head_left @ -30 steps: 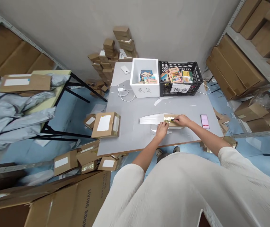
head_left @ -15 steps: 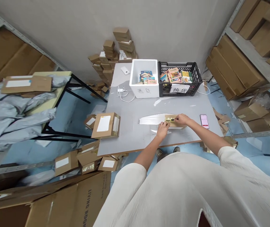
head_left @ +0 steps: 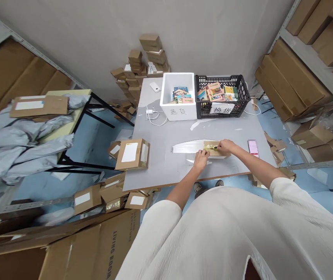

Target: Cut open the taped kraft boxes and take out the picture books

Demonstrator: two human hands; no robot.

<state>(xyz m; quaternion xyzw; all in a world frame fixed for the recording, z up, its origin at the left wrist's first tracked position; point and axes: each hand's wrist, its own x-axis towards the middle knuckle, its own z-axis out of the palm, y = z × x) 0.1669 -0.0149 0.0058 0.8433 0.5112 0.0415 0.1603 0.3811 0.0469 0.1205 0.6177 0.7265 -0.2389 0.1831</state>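
Observation:
A small cardboard box (head_left: 219, 154) with shiny yellowish tape (head_left: 209, 144) across its top lies near the front edge of the grey table (head_left: 160, 163). My right hand (head_left: 226, 146) is closed around a slim dark utility knife (head_left: 215, 147), whose tip points left onto the taped top. At the box's left end, my left hand (head_left: 202, 157) grips the edge, with fingers bent and close to the knife's tip. A pale, glossy strip (head_left: 187, 147) lies on the tabletop just left of the box.
Behind stand a white foam bin (head_left: 178, 112) and a black crate (head_left: 221, 111), both holding booklets. A phone (head_left: 253, 148) lies to the right. One labelled carton (head_left: 132, 154) sits at the left edge, with more cartons (head_left: 137, 200) on the floor below.
My right hand has shifted slightly right with the utility knife along the box top. My left hand stays at the box's left end. The whole view has turned a little.

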